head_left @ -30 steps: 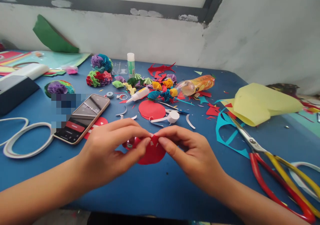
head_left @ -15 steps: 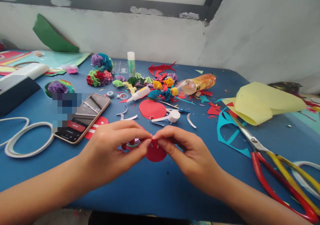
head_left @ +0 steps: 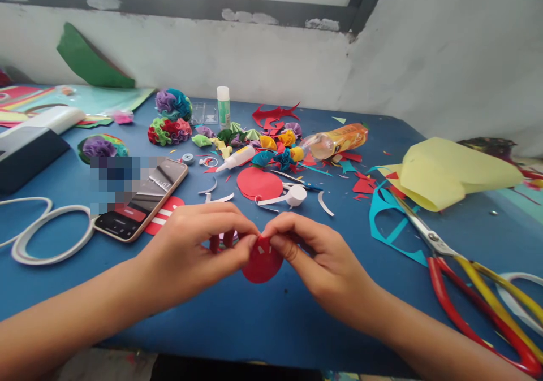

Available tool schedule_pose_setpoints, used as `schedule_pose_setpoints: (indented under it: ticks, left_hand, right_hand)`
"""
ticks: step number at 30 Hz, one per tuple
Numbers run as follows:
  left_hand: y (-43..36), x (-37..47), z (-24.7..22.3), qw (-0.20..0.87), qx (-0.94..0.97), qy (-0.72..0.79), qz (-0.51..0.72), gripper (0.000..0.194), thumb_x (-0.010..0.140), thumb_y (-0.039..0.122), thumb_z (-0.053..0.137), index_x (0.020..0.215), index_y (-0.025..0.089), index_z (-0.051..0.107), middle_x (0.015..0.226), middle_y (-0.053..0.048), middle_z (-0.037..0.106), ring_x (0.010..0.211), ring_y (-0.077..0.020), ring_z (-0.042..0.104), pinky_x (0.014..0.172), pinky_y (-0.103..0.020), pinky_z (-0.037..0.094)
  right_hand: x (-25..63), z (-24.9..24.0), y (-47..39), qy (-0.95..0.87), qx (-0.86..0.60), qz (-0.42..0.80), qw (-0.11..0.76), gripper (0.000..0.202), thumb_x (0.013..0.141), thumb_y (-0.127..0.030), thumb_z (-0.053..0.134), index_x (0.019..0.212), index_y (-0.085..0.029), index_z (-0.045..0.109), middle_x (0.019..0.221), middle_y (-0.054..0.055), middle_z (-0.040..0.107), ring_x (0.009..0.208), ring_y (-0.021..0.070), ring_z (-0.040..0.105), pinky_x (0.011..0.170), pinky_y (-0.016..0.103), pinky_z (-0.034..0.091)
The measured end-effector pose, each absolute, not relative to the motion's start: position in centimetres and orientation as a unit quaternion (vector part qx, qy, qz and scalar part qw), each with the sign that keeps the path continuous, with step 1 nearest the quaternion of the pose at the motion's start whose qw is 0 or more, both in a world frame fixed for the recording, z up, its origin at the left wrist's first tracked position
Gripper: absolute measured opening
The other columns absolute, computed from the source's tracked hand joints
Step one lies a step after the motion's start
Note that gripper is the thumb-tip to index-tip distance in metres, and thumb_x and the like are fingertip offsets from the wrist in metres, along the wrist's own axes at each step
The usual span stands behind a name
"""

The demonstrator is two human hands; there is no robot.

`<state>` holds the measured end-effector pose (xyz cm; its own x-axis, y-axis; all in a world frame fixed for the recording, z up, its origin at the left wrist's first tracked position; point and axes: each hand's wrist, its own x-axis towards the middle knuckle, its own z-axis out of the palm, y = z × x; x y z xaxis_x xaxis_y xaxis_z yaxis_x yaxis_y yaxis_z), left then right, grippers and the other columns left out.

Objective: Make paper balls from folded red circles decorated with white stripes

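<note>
A red paper circle [head_left: 262, 265] hangs between my hands above the blue table. Its upper edge is pinched from the left by the thumb and forefinger of my left hand [head_left: 207, 239]. My right hand [head_left: 314, 251] pinches the same edge from the other side, so the fingertips of both hands nearly meet. Two small pale marks show near the top of the circle. Behind my left fingers something purple and white shows in part; I cannot make out what it is. Beyond the hands lie red paper circles [head_left: 259, 184] and a roll of white tape [head_left: 296, 196].
Large scissors [head_left: 441, 245] with red and yellow handles lie at right beside yellow paper [head_left: 453, 172]. A phone [head_left: 142, 200] is at left. Farther back are a glue stick [head_left: 223, 108], a white glue bottle [head_left: 237, 158], a tipped clear bottle [head_left: 335, 142] and ruffled paper flowers [head_left: 173, 105].
The red paper circle has tilted so that more of its face shows lower down. Both hands keep their pinch and have barely moved.
</note>
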<state>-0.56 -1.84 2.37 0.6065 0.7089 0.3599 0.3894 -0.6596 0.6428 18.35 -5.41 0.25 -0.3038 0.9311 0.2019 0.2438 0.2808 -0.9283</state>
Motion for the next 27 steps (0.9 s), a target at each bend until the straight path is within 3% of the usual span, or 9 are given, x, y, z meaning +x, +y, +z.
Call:
schedule_pose_setpoints:
  ticks: [10,21,24,27]
  left_hand:
    - [-1.4,-0.6,2.3,0.25,0.845,0.364,0.3,0.011,0.078,0.01,0.056,0.069,0.016,0.057,0.065,0.005,0.057,0.057,-0.0053,0.05,0.051,-0.014,0.042]
    - [1.0,-1.8,1.8,0.154,0.829,0.473,0.255,0.022,0.086,0.033,0.051,0.073,0.017,0.061,0.064,0.003,0.059,0.054,-0.0089,0.049,0.05,-0.021,0.038]
    - [1.1,-1.7,1.5,0.159,0.826,0.463,0.28,0.014,0.085,0.022,0.049,0.091,0.018,0.062,0.084,0.0,0.067,0.07,-0.0117,0.059,0.063,-0.023,0.045]
    - [1.1,-1.6,1.5,0.158,0.828,0.451,0.294,0.022,0.082,0.013,0.049,0.1,0.018,0.06,0.091,0.0,0.068,0.079,-0.0126,0.062,0.069,-0.023,0.047]
  right_hand:
    - [18.3,0.1,-5.3,-0.672,-0.427,0.435,0.42,0.012,0.088,-0.015,0.05,0.089,-0.023,0.06,0.079,-0.005,0.061,0.07,0.0068,0.054,0.064,0.016,0.044]
    - [18.3,-0.3,-5.2,-0.65,-0.436,0.46,0.418,0.014,0.089,-0.018,0.051,0.091,-0.026,0.062,0.082,-0.007,0.063,0.072,0.005,0.056,0.065,0.013,0.044]
    - [18.2,-0.4,-5.2,-0.644,-0.437,0.466,0.421,0.014,0.089,-0.017,0.052,0.091,-0.025,0.063,0.081,-0.007,0.064,0.072,0.0045,0.057,0.064,0.012,0.044]
    - [18.3,-0.4,-5.1,-0.636,-0.442,0.468,0.426,0.012,0.088,-0.018,0.053,0.091,-0.024,0.063,0.081,-0.006,0.064,0.072,0.0045,0.057,0.064,0.011,0.045]
